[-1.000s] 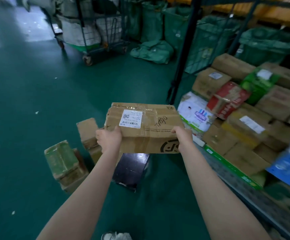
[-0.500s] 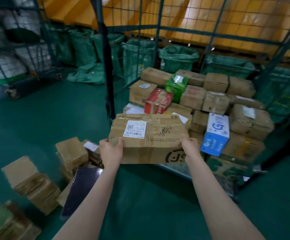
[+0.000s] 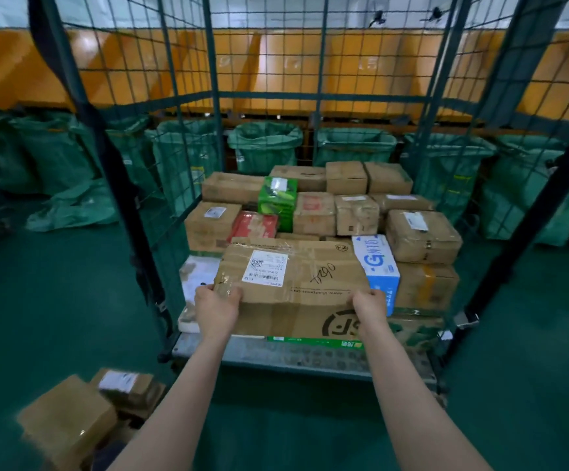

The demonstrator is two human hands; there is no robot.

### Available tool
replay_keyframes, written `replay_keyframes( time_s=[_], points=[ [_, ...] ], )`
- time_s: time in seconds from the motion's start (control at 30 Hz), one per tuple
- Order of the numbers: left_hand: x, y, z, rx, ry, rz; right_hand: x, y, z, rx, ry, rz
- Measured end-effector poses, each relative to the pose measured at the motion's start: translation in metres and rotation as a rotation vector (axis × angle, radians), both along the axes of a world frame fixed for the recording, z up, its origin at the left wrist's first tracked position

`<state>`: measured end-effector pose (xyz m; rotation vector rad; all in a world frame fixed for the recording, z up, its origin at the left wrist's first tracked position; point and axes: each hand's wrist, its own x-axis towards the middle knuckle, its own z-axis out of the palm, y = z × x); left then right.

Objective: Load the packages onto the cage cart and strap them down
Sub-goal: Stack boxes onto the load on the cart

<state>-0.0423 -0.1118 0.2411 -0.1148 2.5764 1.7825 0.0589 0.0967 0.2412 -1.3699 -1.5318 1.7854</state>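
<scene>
left hand (image 3: pixel 217 309) grips the near left corner of the cardboard box (image 3: pixel 293 280), fingers curled round it. right hand (image 3: pixel 369 305) grips the near right corner likewise. box held level, label and handwritten mark facing up, at the open front edge of the cage cart (image 3: pixel 276 356). contact with the load beneath: cannot tell. stacked packages (image 3: pixel 313 212) fill the deck back to the rear mesh wall. blue box (image 3: pixel 376 263) stands just beside the held box's right end. black strap (image 3: pixel 115 171) hangs along the front left post. loose boxes (image 3: pixel 69 419) lie on the floor (image 3: pixel 55 300) off the cart's front left corner. green sacks (image 3: pixel 264 144) line up behind the rear wall.
</scene>
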Motion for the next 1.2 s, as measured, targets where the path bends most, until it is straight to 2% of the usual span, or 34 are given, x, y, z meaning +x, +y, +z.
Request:
replay_keyframes(
  time_s=[0.23, 0.47, 0.67, 1.03, 1.2],
  points=[
    [-0.064, 0.020, -0.006, -0.014, -0.008, -0.176, -0.034, -0.002, -0.025, 0.003, 0.005, -0.163],
    [-0.086, 0.049, -0.020, -0.022, -0.089, -0.209, -0.050, 0.011, -0.037, 0.027, -0.060, -0.239],
    [-0.090, 0.105, -0.029, 0.042, -0.123, -0.205, -0.061, 0.068, -0.043, 0.031, -0.095, -0.235],
    [-0.088, 0.231, -0.034, 0.038, -0.105, -0.168, -0.071, 0.205, -0.039, 0.034, -0.093, -0.173],
    [-0.094, 0.275, -0.037, -0.039, -0.175, -0.124, -0.081, 0.248, -0.043, 0.042, -0.136, -0.125]
  ],
)
